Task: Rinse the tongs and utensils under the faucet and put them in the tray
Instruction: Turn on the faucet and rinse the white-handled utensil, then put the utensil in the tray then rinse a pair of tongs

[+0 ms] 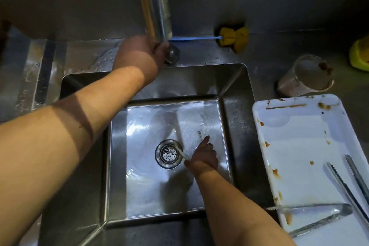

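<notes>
My right hand (pixel 203 156) is down in the steel sink (pixel 235 86), beside the drain (pixel 169 154). It holds a thin utensil (pixel 182 153) with a pale end toward the drain and a metal tip past my index finger; what kind of utensil it is I cannot tell. Water spreads over the sink floor around it. My left hand (pixel 139 54) reaches up behind the sink and grips the faucet handle (pixel 171 54) at the foot of the steel faucet spout (pixel 153 4). Two metal tongs (pixel 353 183), (pixel 311 215) lie in the white tray (pixel 299 146) at the right, which has brown sauce stains.
A dirty glass (pixel 307 78) lies tilted behind the tray. A yellow sponge brush (pixel 233 39) with a blue handle rests on the back ledge. A yellow-green object (pixel 360 56) shows at the right edge. Wet steel counter surrounds the sink.
</notes>
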Available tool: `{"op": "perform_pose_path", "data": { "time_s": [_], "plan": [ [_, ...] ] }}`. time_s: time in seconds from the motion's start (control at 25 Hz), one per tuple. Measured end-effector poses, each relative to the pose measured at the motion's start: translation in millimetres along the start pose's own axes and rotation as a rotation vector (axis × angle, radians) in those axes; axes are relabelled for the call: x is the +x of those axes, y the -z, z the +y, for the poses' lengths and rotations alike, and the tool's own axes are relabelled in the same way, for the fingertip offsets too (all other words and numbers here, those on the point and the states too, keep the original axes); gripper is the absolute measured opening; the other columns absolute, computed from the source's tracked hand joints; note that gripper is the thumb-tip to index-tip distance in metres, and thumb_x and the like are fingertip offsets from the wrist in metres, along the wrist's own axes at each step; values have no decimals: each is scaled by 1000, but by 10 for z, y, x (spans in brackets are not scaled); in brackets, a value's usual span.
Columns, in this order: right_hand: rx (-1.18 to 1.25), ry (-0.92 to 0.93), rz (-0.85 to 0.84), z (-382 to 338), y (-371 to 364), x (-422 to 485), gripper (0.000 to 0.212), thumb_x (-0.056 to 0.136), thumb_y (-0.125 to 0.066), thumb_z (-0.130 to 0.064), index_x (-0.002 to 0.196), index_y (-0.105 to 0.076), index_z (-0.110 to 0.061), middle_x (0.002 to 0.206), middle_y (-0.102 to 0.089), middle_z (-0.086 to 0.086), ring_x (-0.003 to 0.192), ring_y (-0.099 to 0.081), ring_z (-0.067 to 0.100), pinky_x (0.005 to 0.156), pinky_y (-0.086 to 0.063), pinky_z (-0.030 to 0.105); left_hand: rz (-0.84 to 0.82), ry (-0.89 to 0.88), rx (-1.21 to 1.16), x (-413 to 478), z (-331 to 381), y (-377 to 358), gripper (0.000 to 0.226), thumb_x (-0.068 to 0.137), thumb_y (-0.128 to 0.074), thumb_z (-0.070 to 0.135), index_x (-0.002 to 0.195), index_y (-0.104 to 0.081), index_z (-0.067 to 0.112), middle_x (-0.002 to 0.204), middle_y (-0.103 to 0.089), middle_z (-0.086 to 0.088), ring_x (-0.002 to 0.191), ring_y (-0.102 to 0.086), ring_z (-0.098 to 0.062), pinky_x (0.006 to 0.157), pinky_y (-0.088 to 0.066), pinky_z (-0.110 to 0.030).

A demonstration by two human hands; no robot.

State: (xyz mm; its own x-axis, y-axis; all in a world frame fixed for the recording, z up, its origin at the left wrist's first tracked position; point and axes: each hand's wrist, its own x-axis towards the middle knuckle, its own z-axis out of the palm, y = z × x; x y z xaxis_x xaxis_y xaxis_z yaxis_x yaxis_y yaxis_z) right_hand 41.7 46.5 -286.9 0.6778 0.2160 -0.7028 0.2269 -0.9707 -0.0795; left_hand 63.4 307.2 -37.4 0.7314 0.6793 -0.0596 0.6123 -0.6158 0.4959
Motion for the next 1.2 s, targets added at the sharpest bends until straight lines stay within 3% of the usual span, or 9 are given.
{"op": "perform_pose_path", "data": {
  "time_s": [0.16, 0.28, 0.4, 0.56, 0.72, 0.88, 1.0, 1.12, 1.2],
  "plan": [
    [-88, -4, 21, 5, 92, -95, 110, 93, -72, -34, 163, 10, -10, 162, -28, 15, 137, -44, 32, 110, -46, 41, -14, 110, -11, -22, 51, -21, 45, 102, -51, 51, 126, -74, 20, 120, -75, -13, 110, -69, -37, 92, -53, -40],
    [-85, 26, -16, 16, 245, -226, 90, 91, -72, -22, 161, -16, -14, 152, -38, 12, 133, -46, 32, 104, -47, 43, -15, 197, -70, -67, 111, -21, 45, 102, -52, 51, 131, -70, 22, 126, -73, -12, 115, -66, -37, 92, -49, -37],
    [-49, 94, -17, -7, 438, -443, 51, 91, -65, -22, 138, -46, -18, 135, -54, 10, 123, -53, 33, 95, -50, 44, -40, 243, -68, -150, 174, -9, 43, 103, -53, 45, 133, -68, 18, 131, -69, -16, 119, -63, -40, 95, -49, -40],
    [-39, 249, -40, -41, 722, -780, 23, 92, -55, -15, 114, -60, -16, 116, -68, 11, 104, -67, 34, 72, -50, 35, -41, 240, -123, -314, 240, -5, 34, 103, -55, 34, 128, -67, 13, 126, -70, -21, 116, -64, -44, 92, -49, -42],
    [56, 401, 71, 11, 1033, -1224, 19, 93, -52, -20, 106, -67, -18, 101, -72, 9, 90, -67, 34, 65, -40, 33, -24, 197, -241, -505, 292, -8, 39, 99, -61, 29, 137, -59, 24, 131, -68, -14, 118, -61, -43, 94, -44, -36],
    [69, 536, 252, 259, 1471, -1628, 18, 94, -53, -22, 99, -69, -16, 96, -71, 8, 86, -65, 34, 65, -52, 38, -106, 233, -222, -703, 268, -44, 62, 93, -65, 31, 151, -42, 30, 139, -65, -11, 115, -62, -41, 97, -48, -40],
    [29, 548, 367, 719, 1794, -1850, 25, 92, -53, -17, 107, -72, -14, 104, -72, 8, 98, -62, 32, 77, -55, 45, -296, 185, -109, -1163, 311, -197, 64, 94, -66, 41, 150, -46, 19, 143, -63, -17, 123, -62, -41, 102, -50, -46],
    [-71, 484, 374, 1340, 1981, -1992, 37, 91, -53, -14, 125, -67, -15, 119, -66, 10, 110, -56, 34, 88, -50, 45, -570, 65, -78, -1995, 414, -414, 71, 93, -67, 53, 155, -44, 29, 152, -57, -8, 129, -61, -30, 104, -47, -40],
    [-132, 423, 331, 1746, 2012, -2085, 52, 87, -54, -10, 138, -59, -16, 130, -61, 11, 117, -52, 35, 93, -48, 45, -750, -14, -93, -2567, 477, -579, 83, 88, -62, 71, 158, -37, 35, 163, -45, 0, 143, -50, -24, 114, -40, -39]
  ]
}}
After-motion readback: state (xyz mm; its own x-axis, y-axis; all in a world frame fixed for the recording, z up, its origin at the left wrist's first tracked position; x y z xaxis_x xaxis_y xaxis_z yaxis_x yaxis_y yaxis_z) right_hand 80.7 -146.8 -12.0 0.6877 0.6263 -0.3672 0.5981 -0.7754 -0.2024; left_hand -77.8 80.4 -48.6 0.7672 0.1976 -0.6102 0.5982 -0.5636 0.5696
